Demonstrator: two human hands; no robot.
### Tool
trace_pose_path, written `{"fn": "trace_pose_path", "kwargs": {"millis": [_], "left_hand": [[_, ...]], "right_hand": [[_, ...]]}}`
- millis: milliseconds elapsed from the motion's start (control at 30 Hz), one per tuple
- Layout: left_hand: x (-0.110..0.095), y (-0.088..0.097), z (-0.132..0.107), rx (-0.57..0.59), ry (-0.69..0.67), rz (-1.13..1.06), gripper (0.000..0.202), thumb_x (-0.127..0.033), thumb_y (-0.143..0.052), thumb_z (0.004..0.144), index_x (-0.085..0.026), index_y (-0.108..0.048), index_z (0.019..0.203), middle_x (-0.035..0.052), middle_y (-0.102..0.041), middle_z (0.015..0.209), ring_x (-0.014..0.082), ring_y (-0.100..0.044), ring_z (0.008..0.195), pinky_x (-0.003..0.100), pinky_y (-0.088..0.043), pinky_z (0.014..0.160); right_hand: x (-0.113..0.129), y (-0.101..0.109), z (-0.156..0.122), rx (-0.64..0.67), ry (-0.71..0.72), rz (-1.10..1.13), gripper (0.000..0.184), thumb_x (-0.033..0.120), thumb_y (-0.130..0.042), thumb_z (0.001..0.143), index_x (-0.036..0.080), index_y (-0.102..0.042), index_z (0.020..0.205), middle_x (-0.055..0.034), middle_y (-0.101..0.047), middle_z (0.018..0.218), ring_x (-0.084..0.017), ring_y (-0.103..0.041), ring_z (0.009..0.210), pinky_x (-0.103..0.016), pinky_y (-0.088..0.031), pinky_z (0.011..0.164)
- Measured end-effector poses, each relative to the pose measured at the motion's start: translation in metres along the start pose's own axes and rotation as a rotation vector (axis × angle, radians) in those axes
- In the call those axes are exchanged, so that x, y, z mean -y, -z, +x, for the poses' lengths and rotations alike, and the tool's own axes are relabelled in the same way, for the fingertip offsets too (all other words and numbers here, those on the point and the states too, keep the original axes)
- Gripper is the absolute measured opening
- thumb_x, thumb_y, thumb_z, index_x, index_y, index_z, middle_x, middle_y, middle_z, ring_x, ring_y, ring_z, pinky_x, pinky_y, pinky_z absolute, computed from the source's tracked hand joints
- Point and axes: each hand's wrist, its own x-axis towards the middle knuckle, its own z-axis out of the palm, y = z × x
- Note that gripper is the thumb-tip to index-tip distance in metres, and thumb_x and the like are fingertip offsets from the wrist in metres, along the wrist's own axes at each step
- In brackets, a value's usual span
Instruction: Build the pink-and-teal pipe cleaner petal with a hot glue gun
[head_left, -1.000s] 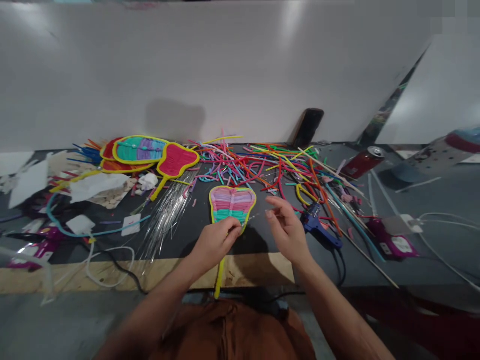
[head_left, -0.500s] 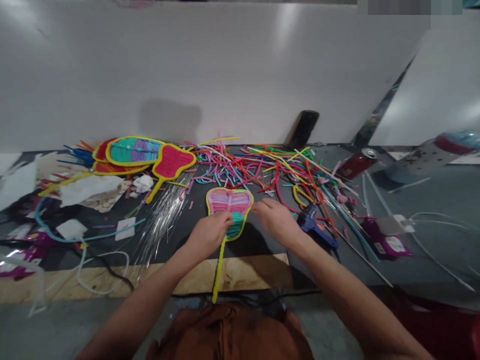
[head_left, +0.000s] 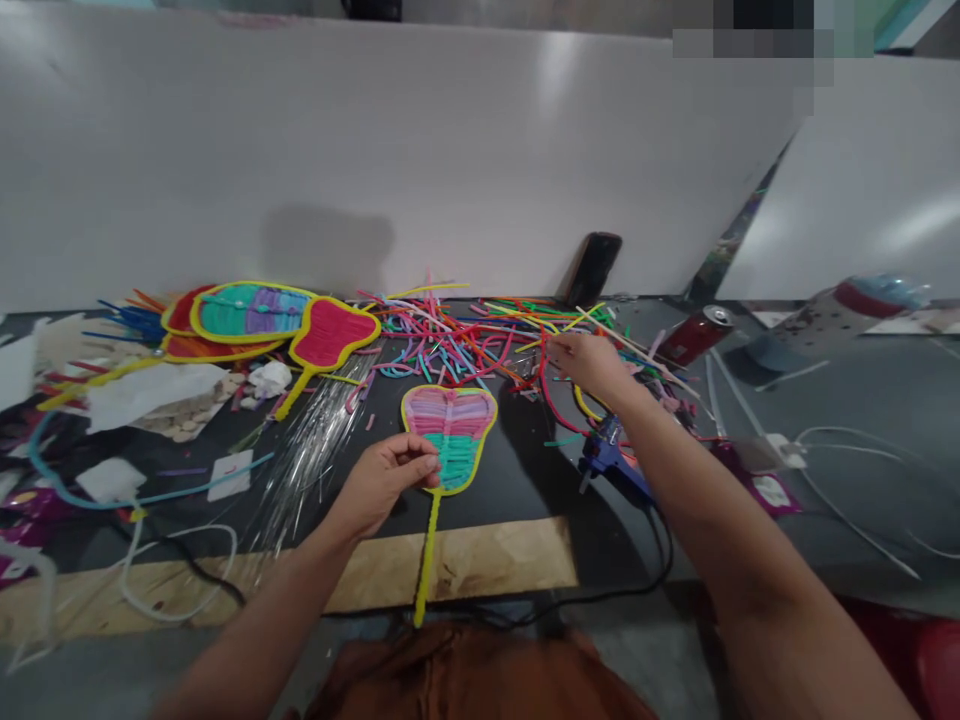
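A hand fan made of pipe cleaners lies on the dark table in front of me, pink and purple above, teal below, with a yellow rim and a yellow handle. My left hand is at its lower left edge, thumb and fingertips pinched together; whatever is between them does not show. Over the heap of loose pipe cleaners, my right hand is closed with fingertips together at the heap's right part. What it grips, if anything, is hidden. A blue glue gun lies below my right wrist.
More pipe-cleaner fans lie at back left, beside silvery tinsel strands and a crumpled white tissue. A phone leans on the white partition. A red can, a bottle and white cables are at right.
My right hand has moved up and away from the fan to the pipe-cleaner heap. My left hand has drawn back left and down, uncovering more of the teal section. The view has shifted slightly.
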Motion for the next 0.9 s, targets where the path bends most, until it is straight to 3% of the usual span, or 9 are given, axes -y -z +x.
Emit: {"fn": "trace_pose_path", "kwargs": {"millis": [133, 233, 400, 533, 700, 900], "left_hand": [[0.004, -0.007, 0.003, 0.021, 0.102, -0.147, 0.037, -0.033, -0.086, 0.054, -0.013, -0.066, 0.077, -0.0020, -0.065, 0.066, 0.0089, -0.062, 0.056, 0.021, -0.052, 0.060], [0.003, -0.013, 0.005, 0.059, 0.160, -0.232, 0.038, -0.032, -0.088, 0.052, -0.012, -0.067, 0.077, -0.0014, -0.066, 0.065, 0.0091, -0.063, 0.056, 0.023, -0.054, 0.063], [-0.001, -0.022, 0.007, 0.110, 0.191, -0.256, 0.038, -0.031, -0.088, 0.053, -0.012, -0.065, 0.076, -0.0003, -0.066, 0.064, 0.0094, -0.062, 0.053, 0.023, -0.053, 0.059], [0.002, -0.029, 0.009, 0.144, 0.160, -0.236, 0.034, -0.034, -0.085, 0.058, -0.012, -0.063, 0.073, -0.0004, -0.065, 0.064, 0.0078, -0.059, 0.052, 0.020, -0.051, 0.055], [0.006, -0.040, 0.012, 0.142, 0.136, -0.230, 0.033, -0.034, -0.086, 0.058, -0.013, -0.064, 0.072, -0.0012, -0.063, 0.064, 0.0082, -0.060, 0.060, 0.020, -0.053, 0.063], [0.006, -0.047, 0.014, 0.119, 0.136, -0.222, 0.031, -0.026, -0.085, 0.058, -0.016, -0.065, 0.079, -0.0024, -0.064, 0.067, 0.0076, -0.061, 0.060, 0.018, -0.052, 0.062]], "right_hand": [[-0.009, 0.021, -0.023, -0.131, -0.034, -0.007, 0.025, 0.030, -0.052, 0.086, 0.018, -0.068, 0.102, -0.0095, -0.071, 0.089, -0.020, -0.063, 0.075, -0.029, -0.042, 0.067], [-0.024, 0.025, -0.061, -0.184, -0.005, 0.053, 0.026, 0.033, -0.054, 0.085, 0.021, -0.067, 0.103, -0.0083, -0.070, 0.091, -0.020, -0.064, 0.076, -0.031, -0.046, 0.069], [-0.061, 0.004, -0.135, -0.143, 0.038, 0.091, 0.026, 0.038, -0.050, 0.087, 0.022, -0.065, 0.100, -0.0096, -0.069, 0.099, -0.023, -0.065, 0.086, -0.036, -0.050, 0.076], [-0.077, -0.023, -0.177, -0.151, 0.033, -0.002, 0.031, 0.042, -0.046, 0.089, 0.020, -0.065, 0.101, -0.0110, -0.069, 0.100, -0.028, -0.062, 0.097, -0.045, -0.047, 0.087], [-0.076, -0.041, -0.188, -0.184, -0.044, -0.076, 0.039, 0.040, -0.049, 0.088, 0.015, -0.060, 0.116, -0.0167, -0.061, 0.111, -0.031, -0.058, 0.104, -0.049, -0.047, 0.091], [-0.071, -0.040, -0.179, -0.179, -0.043, -0.069, 0.034, 0.033, -0.052, 0.084, 0.018, -0.060, 0.114, -0.0134, -0.060, 0.111, -0.027, -0.062, 0.097, -0.041, -0.052, 0.082]]}}
